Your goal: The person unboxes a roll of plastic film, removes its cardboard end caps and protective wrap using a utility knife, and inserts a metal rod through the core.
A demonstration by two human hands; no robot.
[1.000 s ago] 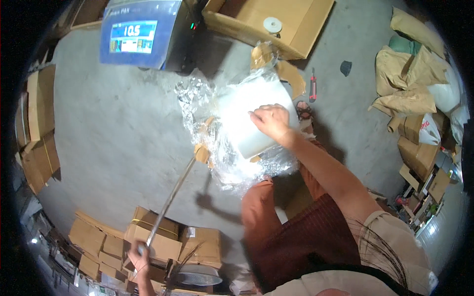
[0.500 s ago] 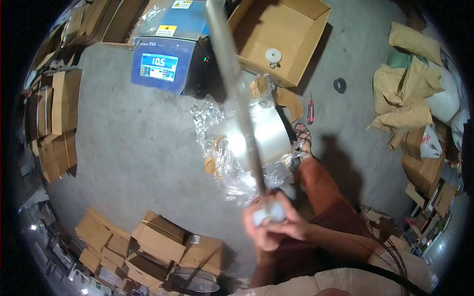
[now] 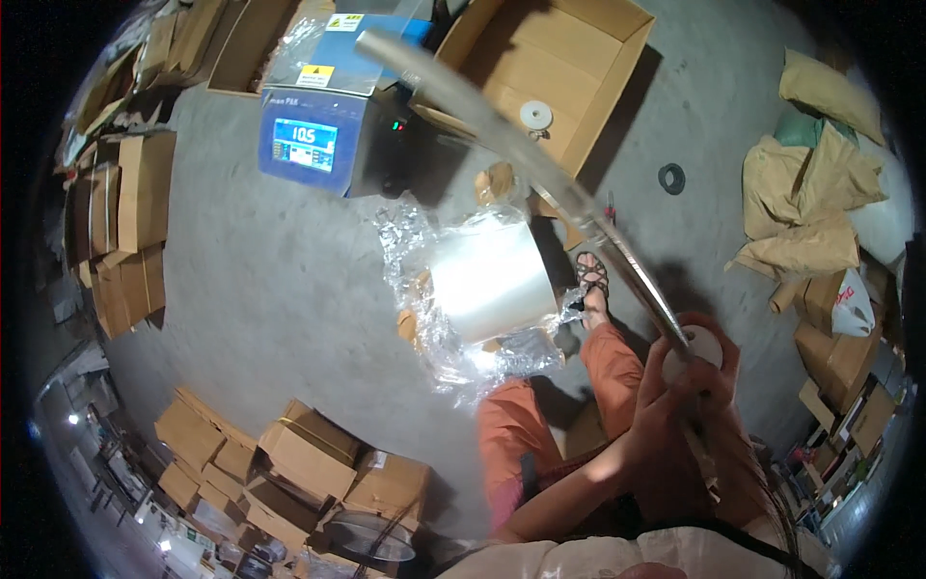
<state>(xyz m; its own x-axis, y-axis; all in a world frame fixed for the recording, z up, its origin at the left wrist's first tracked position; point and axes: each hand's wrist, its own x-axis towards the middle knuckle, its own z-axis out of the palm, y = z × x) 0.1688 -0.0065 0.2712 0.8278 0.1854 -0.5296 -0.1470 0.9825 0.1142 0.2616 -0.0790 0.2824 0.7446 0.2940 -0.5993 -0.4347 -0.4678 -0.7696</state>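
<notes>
A long metal rod slants from low right to upper left. Its near end carries a white round collar, and both of my hands are at that end. My left hand is closed about the collar's left side, and my right hand curls around its right side. Below the rod's middle, a thick shiny roll of film rests on the floor. Crumpled clear plastic wrap is spread around and under it, with scraps of brown cardboard.
A blue machine with a lit display stands beyond the roll. Beside it, an open cardboard box holds a similar white collar. A black ring lies to the right. Stacked cartons and brown paper sacks line the sides.
Both hands have moved right and somewhat up with the rod's collared end. The rod now leans further to the left, and its far end has come lower. My left leg has come into view.
</notes>
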